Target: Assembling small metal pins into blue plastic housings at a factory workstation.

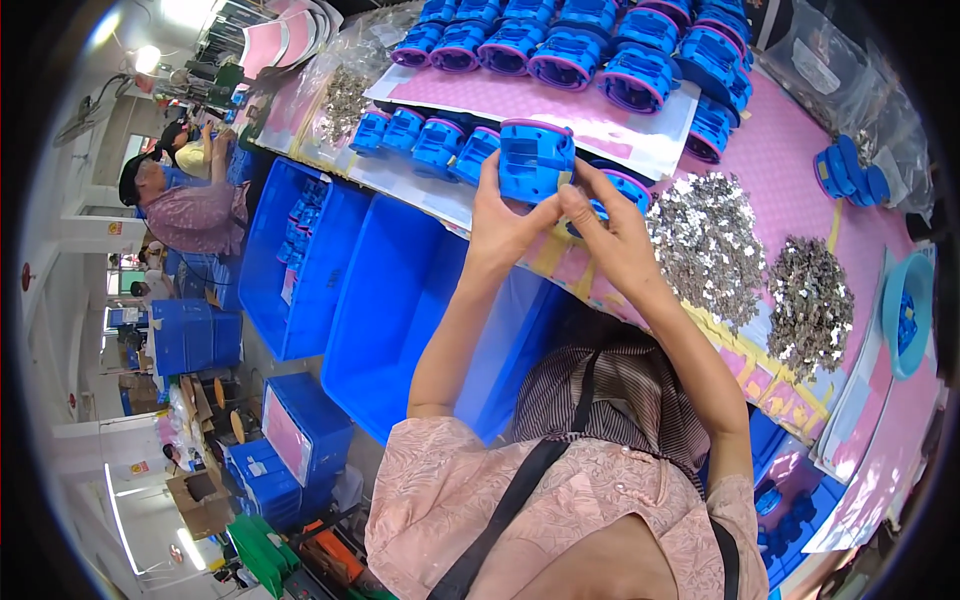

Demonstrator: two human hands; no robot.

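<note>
Between my two hands, above the table's front edge, is a blue plastic housing (pixel 537 160) with a pink rim and an opening in its side. My left hand (pixel 497 218) grips its left side, with the thumb along the bottom. On the right side, my right hand (pixel 607 222) holds it with fingers and thumb at the lower corner. Behind and left of it stands a row of similar blue housings (pixel 437 145), partly hidden by the held one. A pile of small silvery metal pieces (pixel 708 240) lies just right of my right hand.
Many blue housings (pixel 570 52) stand on a white board (pixel 660 135) at the back. A darker metal-piece pile (pixel 812 300) and a turquoise basin (pixel 893 335) are at the right. Blue bins (pixel 372 320) stand below the table at left. People (pixel 190 205) sit farther left.
</note>
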